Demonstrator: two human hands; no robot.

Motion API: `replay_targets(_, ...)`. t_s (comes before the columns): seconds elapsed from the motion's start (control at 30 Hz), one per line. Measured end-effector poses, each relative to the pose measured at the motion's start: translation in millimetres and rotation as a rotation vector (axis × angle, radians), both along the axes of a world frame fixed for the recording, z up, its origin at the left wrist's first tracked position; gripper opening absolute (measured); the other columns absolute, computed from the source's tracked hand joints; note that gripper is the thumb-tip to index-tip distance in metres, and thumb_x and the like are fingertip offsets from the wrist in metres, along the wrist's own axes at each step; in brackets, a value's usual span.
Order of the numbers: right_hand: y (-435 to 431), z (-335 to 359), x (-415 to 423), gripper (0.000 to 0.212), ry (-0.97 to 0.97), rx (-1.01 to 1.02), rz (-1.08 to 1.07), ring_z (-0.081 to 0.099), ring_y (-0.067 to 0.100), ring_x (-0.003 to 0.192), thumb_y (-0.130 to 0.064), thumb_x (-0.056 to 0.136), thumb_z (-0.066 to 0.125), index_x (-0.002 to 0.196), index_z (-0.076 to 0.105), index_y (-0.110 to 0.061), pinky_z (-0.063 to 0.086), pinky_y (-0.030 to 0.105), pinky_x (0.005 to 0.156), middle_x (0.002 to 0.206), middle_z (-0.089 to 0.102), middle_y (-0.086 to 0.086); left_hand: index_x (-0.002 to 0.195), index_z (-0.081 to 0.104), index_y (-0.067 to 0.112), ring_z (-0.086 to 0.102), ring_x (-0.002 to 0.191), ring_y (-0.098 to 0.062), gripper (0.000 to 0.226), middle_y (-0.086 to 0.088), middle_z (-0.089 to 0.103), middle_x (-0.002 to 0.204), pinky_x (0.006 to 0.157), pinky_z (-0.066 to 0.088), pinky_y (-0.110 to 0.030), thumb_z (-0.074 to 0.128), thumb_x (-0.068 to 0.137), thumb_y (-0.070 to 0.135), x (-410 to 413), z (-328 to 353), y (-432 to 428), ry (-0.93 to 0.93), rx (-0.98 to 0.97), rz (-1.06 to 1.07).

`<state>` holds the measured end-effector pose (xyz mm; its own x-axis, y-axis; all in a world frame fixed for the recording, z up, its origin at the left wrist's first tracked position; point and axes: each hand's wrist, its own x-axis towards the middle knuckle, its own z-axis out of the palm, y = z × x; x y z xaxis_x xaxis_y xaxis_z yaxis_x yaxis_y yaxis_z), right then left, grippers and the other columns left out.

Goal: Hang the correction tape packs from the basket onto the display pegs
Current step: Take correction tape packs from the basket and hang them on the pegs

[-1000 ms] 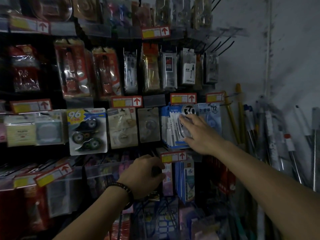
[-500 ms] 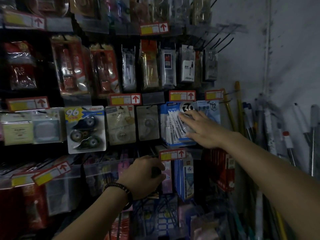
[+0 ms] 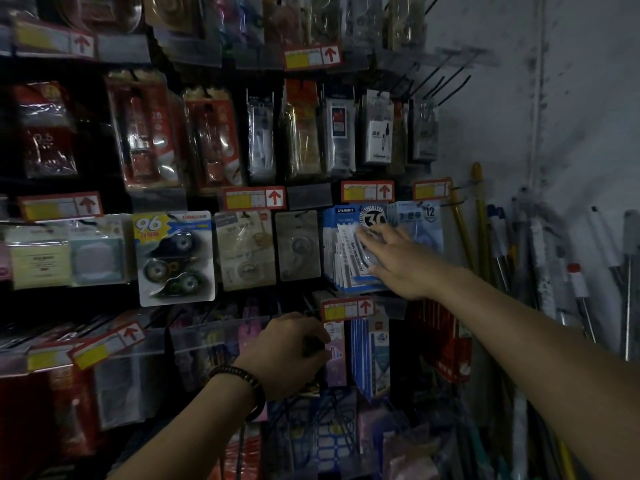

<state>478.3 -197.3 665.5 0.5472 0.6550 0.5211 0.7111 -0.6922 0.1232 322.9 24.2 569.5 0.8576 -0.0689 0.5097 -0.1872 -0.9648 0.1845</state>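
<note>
Whole view = display rack [image 3: 308,200], rows of hanging blister packs w/ red-yellow tags under each row. Low down, under my left arm, the blue wire basket [image 3: 294,424]; too dim to see what's in it.

The correction tape packs [image 3: 346,258] hang as a fanned stack in the middle row, right end. They sit betw. a clear single-tape pack [image 3: 298,245] and a pale blue pack marked 12 [image 3: 422,223].

My guess on handling:
- V. light, card back + thin plastic blister.
- Card is stiff when flat but prob. bends at the corners.
- Film is glossy, so likely slippery.
- Hang hole up top is the weak spot and would tear if yanked.
- Best hold, I reckon: pinch the card edge near the top, thumb in front, fingers behind, so the hole lines up w/ the peg tip.
- Don't squeeze the blister, it'd dent.

Looks: blue & white card, big "30" in a black round badge top right, "correction tape" printed along a white strip. Several packs overlap, lower edges splayed.

My right hand [image 3: 401,265] has fingers straight, a bit spread, laid flat on the front of the stack. It's pressing, not pinching. My left hand [image 3: 287,355], bead bracelet [image 3: 242,374] at the wrist, has fingers curled by smth dark under a price tag [image 3: 348,308]. Can't tell if it holds anything.
</note>
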Motion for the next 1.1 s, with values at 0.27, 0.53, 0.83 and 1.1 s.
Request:
replay_targets(0.27,36.0,-28.9,22.4,0.097,-0.057,0.077,-0.064,0.015,0.035,0.152,-0.007,0.098,0.063,0.166,-0.003,-0.025,0.046,0.056,0.111,0.170,-0.007,-0.005,0.121,0.070,0.034,0.055,0.094,-0.001,0.027,0.015,0.058,0.117,0.077,0.040,-0.006,0.066,0.098,0.045,2.3,-6.8,3.4,0.010,-0.008,0.005)
replay_targets(0.53,64.6,-18.4,28.5,0.076,0.027,0.110,-0.105,0.026,0.032,0.150,-0.012,0.099,0.055,0.165,0.018,-0.020,0.049,0.054,0.106,0.165,0.022,0.006,0.120,0.068,0.038,0.061,0.103,-0.005,0.025,0.016,0.058,0.121,0.093,0.056,-0.027,0.065,0.097,0.049,-2.2,-15.5,20.3,0.062,-0.011,0.026)
replay_targets(0.83,46.8,-52.0,-13.8,0.041,-0.082,0.288,-0.048,0.036,0.030,0.139,-0.022,0.101,0.050,0.141,0.049,-0.015,0.049,0.051,0.103,0.152,0.036,0.009,0.116,0.068,0.041,0.062,0.099,-0.002,0.021,0.020,0.060,0.116,0.089,0.056,-0.025,0.063,0.098,0.051,-36.5,-37.0,19.8,0.096,-0.045,0.010)
replay_targets(1.1,33.4,-213.7,-101.4,0.021,0.061,0.341,0.299,0.053,0.016,0.111,-0.029,0.101,0.058,0.119,0.065,-0.019,0.050,0.035,0.090,0.114,0.058,-0.004,0.108,0.066,0.042,0.067,0.089,0.007,0.019,0.023,0.071,0.102,0.080,0.059,-0.027,0.060,0.095,0.053,-102.9,-171.6,28.2,0.313,-0.125,0.048)
